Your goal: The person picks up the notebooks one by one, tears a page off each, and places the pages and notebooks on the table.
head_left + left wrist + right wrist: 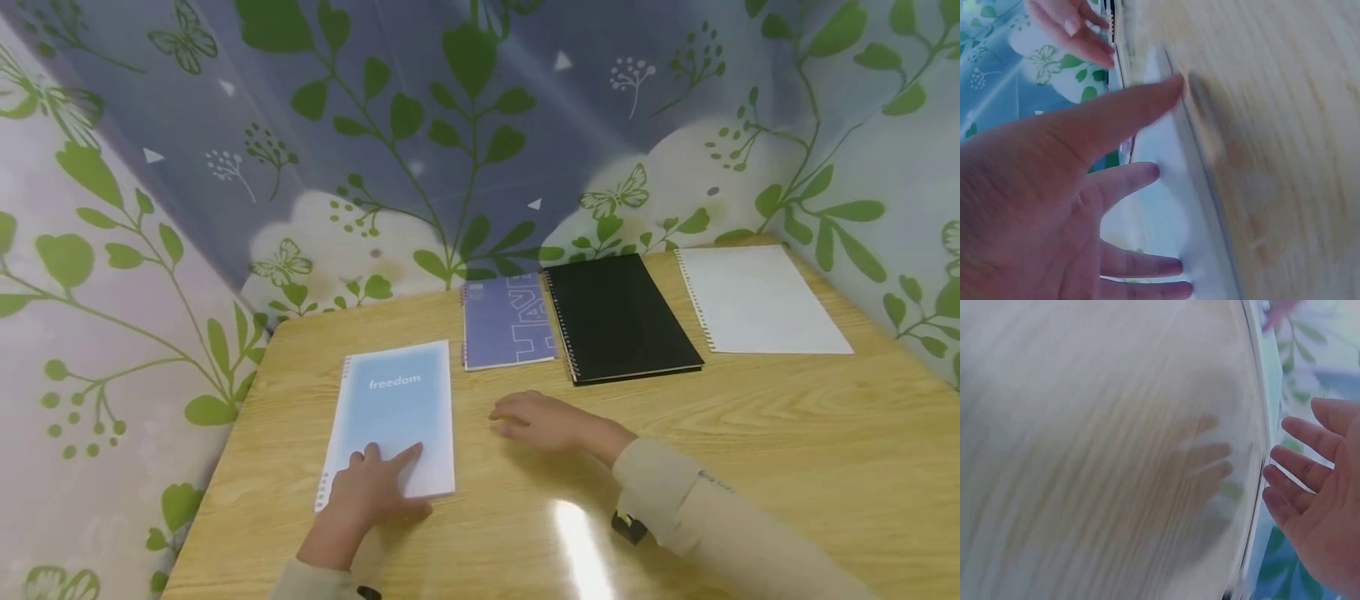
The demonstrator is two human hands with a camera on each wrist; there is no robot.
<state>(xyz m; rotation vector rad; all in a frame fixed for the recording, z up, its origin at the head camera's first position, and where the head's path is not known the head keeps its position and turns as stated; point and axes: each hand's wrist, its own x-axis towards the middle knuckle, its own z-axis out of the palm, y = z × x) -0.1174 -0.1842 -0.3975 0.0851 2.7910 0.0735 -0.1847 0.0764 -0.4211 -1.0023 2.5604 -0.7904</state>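
Observation:
A light-blue spiral notebook [393, 417] printed "freedom" lies on the left part of the wooden table. Over its lower end is my left hand [371, 487], fingers spread; in the left wrist view the fingertips [1172, 267] meet the cover and the thumb reaches the near edge. My right hand [543, 421] hovers above the tabletop between the blue notebook and a black one, holding nothing. Its fingers [1300, 465] look relaxed and slightly bent in the right wrist view. Behind it lie a purple notebook [506, 321] and the black spiral notebook [622, 317].
A white spiral notebook [761, 300] lies at the far right of the wooden table [787, 450]. Leaf-patterned curtains [420, 125] hang along the table's back and sides. A bright glare strip crosses the front of the tabletop.

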